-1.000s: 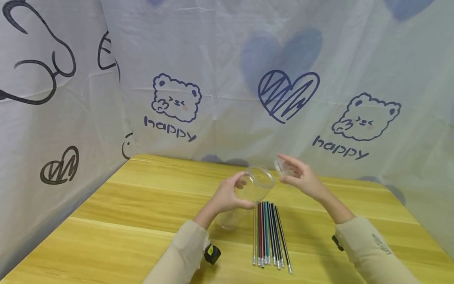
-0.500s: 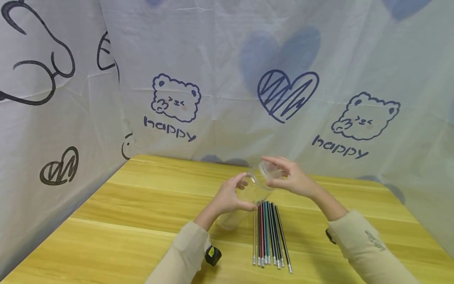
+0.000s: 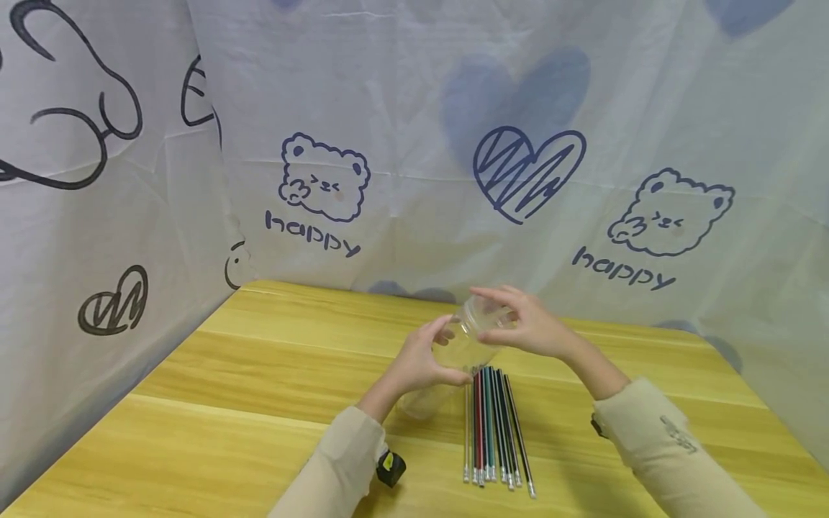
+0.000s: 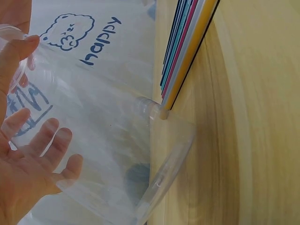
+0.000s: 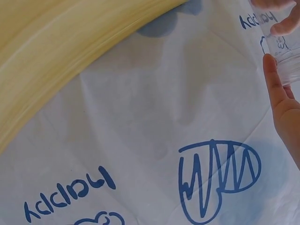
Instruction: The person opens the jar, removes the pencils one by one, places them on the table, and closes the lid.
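Observation:
A clear jar (image 3: 461, 351) is held tilted over the table by my left hand (image 3: 411, 363), fingers and thumb curved round its side near the mouth. My right hand (image 3: 534, 324) grips a clear lid (image 3: 478, 311) from the right, thumb below and fingers above, with the lid right at the jar's mouth. In the left wrist view the see-through jar (image 4: 108, 136) slants down toward the table, its base end beside the pencils (image 4: 187, 44). The right wrist view catches fingers of my right hand (image 5: 287, 105) at the lid end, in the upper right corner.
Several pencils (image 3: 495, 428) in dark, teal, red and yellow lie side by side on the wooden table (image 3: 259, 403), metal-banded ends toward me. A white cloth (image 3: 401, 144) with printed hearts and bears hangs behind the table and on the left.
My right hand has moved left with the lid, from apart at the right to right at the jar's mouth. My left hand and the jar have barely moved; the pencils lie as before.

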`<action>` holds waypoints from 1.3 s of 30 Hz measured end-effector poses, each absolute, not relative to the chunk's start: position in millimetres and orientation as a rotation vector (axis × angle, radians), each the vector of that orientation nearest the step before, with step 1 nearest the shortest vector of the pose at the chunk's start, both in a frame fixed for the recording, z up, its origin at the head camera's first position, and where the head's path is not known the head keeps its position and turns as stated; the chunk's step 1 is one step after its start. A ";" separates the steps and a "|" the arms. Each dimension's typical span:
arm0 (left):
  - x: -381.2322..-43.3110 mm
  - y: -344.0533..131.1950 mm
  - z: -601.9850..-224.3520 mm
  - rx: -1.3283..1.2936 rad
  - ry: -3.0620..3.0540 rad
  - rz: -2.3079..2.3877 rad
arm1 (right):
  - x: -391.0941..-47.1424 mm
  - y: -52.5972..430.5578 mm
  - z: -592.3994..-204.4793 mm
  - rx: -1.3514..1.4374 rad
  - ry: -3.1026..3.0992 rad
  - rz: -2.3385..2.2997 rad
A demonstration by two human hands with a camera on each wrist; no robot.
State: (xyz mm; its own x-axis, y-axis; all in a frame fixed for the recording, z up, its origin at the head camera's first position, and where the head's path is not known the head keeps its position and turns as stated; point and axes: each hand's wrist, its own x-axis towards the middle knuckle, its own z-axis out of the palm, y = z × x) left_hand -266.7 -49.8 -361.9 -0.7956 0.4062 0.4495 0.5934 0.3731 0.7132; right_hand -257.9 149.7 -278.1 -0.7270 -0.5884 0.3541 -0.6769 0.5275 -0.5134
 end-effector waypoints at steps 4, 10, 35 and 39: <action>-266.1 -49.3 -362.2 -0.894 -2.437 -1.379 | -258.8 148.2 -277.9 1.093 -2.646 0.951; -265.8 -48.7 -362.3 -0.896 -2.444 -1.357 | -258.1 146.8 -277.5 1.084 -2.679 0.931; -264.6 -47.6 -362.4 -0.863 -2.472 -1.351 | -255.0 137.4 -272.6 1.014 -2.684 0.682; -265.4 -47.8 -363.5 -0.866 -2.462 -1.370 | -254.7 142.0 -266.3 1.088 -2.678 0.799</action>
State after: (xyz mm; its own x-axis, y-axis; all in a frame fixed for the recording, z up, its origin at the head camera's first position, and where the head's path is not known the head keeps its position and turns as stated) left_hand -265.4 -47.8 -363.5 -0.8101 0.3967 0.4317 0.5760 0.4010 0.7123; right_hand -254.7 142.0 -266.3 -0.7280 -0.6065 0.3196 -0.6825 0.5970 -0.4217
